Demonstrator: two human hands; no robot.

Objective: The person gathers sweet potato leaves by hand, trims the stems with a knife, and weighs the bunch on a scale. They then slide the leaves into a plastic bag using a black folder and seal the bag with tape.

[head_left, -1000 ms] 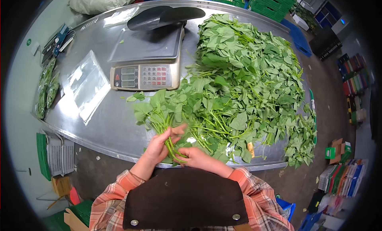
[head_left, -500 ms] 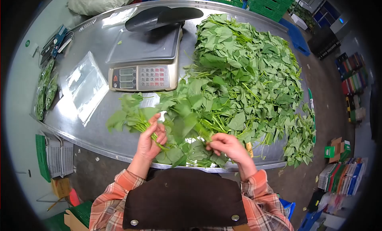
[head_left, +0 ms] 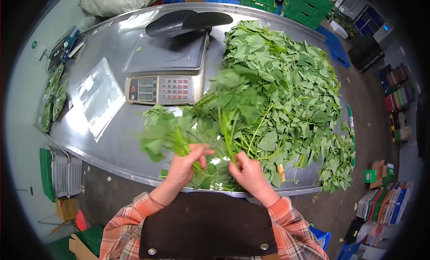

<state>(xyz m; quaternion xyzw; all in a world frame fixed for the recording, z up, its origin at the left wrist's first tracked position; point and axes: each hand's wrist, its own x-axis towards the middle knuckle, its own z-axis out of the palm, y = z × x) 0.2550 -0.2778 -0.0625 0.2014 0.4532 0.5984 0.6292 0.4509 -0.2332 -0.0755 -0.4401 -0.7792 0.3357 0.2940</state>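
Observation:
My left hand (head_left: 184,166) is closed round a bunch of leafy green stems (head_left: 163,134), its leaves pointing up and to the left and slightly blurred. Close by on the right, my right hand (head_left: 247,170) pinches the lower ends of several leafy stems (head_left: 230,112) that stand nearly upright. Behind and right of both hands lies a large heap of leafy greens (head_left: 286,85), spread over the steel table (head_left: 121,148). Loose leaves (head_left: 215,175) lie beneath and between my hands at the table's front edge.
A digital scale (head_left: 165,87) with a black scoop-like piece (head_left: 188,23) on it stands behind my left hand. Clear plastic bags (head_left: 101,99) lie left of it. Bagged greens (head_left: 53,99) sit at the left edge. Green crates (head_left: 307,7) are stacked beyond the table.
My left hand has moved right and slightly down with its bunch, closer to my right hand. The stems in my right hand have swung upright and now reach higher.

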